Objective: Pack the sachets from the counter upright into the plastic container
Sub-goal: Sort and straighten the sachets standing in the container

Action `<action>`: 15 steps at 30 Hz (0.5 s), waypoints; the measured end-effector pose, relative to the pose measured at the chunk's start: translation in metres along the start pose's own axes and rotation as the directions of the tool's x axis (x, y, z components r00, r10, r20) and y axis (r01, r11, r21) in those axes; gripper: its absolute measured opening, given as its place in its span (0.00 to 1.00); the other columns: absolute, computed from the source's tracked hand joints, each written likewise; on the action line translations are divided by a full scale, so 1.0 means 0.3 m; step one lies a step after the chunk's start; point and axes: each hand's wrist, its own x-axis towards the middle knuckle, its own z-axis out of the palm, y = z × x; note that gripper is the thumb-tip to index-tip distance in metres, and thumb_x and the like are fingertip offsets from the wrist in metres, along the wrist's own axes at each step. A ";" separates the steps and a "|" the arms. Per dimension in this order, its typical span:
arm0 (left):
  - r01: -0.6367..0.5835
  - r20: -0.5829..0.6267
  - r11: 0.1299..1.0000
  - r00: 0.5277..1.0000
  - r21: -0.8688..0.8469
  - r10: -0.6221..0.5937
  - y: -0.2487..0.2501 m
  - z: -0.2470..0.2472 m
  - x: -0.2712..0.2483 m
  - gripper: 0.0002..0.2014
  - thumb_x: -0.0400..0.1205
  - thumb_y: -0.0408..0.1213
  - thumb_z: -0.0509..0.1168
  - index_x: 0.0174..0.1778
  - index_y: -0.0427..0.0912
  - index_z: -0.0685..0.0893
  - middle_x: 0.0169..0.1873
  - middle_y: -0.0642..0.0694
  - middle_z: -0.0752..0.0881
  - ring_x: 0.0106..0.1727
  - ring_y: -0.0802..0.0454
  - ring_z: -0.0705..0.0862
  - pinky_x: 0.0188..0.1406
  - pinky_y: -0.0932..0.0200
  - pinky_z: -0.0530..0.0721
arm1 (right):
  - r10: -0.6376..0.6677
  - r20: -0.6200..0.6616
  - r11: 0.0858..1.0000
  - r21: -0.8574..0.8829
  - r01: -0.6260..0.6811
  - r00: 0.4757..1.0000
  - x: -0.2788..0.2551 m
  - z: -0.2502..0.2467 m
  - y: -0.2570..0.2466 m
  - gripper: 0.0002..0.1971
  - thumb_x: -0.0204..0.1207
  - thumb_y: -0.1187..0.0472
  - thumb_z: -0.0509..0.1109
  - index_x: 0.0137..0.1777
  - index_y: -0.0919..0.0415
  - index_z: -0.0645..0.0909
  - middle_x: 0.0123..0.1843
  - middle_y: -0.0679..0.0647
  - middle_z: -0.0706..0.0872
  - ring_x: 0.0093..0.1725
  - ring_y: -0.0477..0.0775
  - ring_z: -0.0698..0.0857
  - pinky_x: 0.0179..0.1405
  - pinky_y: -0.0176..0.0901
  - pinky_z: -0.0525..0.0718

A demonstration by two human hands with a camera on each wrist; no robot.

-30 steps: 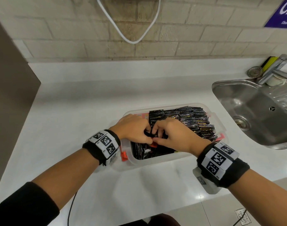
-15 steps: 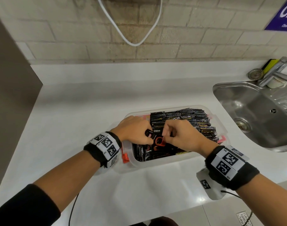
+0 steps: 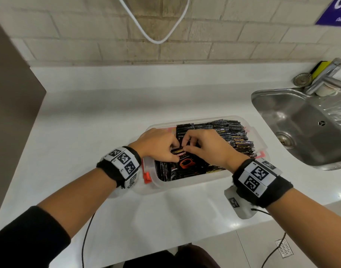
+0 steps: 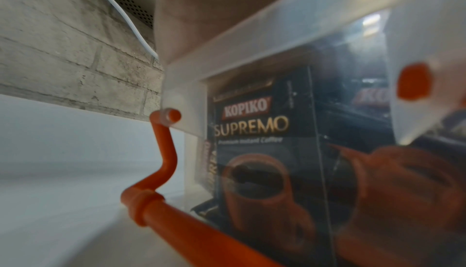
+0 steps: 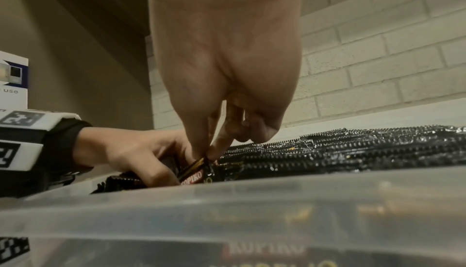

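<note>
A clear plastic container [image 3: 185, 185] with orange latches stands on the white counter. Its right part holds a tight row of black sachets [image 3: 227, 132] standing upright. At its left end both hands hold one black sachet [image 3: 187, 161] with an orange cup print by its top edge, tilted back. My left hand [image 3: 174, 149] pinches the left part of that edge, my right hand [image 3: 187, 147] the right part. The right wrist view shows the right fingertips [image 5: 209, 155] nipping the sachet's top [image 5: 194, 171]. Through the wall, the left wrist view shows another sachet [image 4: 252, 131].
A steel sink [image 3: 301, 128] with a faucet [image 3: 324, 78] and yellow sponge [image 3: 320, 68] lies to the right. A brown panel [image 3: 11, 113] bounds the counter on the left. A white cable [image 3: 156, 35] hangs on the brick wall. Bare counter surrounds the container.
Both hands have lifted the sachet from low in the container's left end. Its printed face with the orange cup now shows, held by the top edge.
</note>
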 end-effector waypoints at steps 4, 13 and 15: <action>0.005 -0.014 1.000 1.000 -0.024 -0.005 0.001 0.003 -0.002 0.17 0.71 0.59 0.69 0.28 0.50 0.78 0.23 0.56 0.78 0.25 0.58 0.73 0.31 0.60 0.69 | 0.055 0.036 0.998 -0.043 -0.054 0.998 -0.007 -0.003 0.018 0.03 0.77 0.65 0.75 0.49 0.59 0.88 0.40 0.53 0.89 0.36 0.48 0.84 0.33 0.27 0.74; -0.033 -0.006 0.998 0.999 -0.056 0.033 0.006 -0.008 -0.004 0.13 0.73 0.63 0.68 0.33 0.58 0.84 0.28 0.61 0.83 0.31 0.62 0.79 0.33 0.60 0.69 | -0.027 -0.040 0.967 -0.253 0.016 0.999 -0.018 0.016 0.044 0.08 0.73 0.58 0.78 0.50 0.56 0.86 0.50 0.52 0.79 0.55 0.56 0.73 0.59 0.51 0.75; -0.034 0.014 0.998 0.999 -0.059 0.035 0.009 -0.014 -0.006 0.11 0.71 0.61 0.65 0.35 0.60 0.86 0.28 0.62 0.83 0.32 0.61 0.79 0.33 0.60 0.70 | -0.049 -0.085 0.959 -0.284 0.023 0.995 -0.031 0.030 0.046 0.15 0.72 0.56 0.78 0.58 0.56 0.85 0.58 0.55 0.79 0.60 0.58 0.72 0.62 0.57 0.75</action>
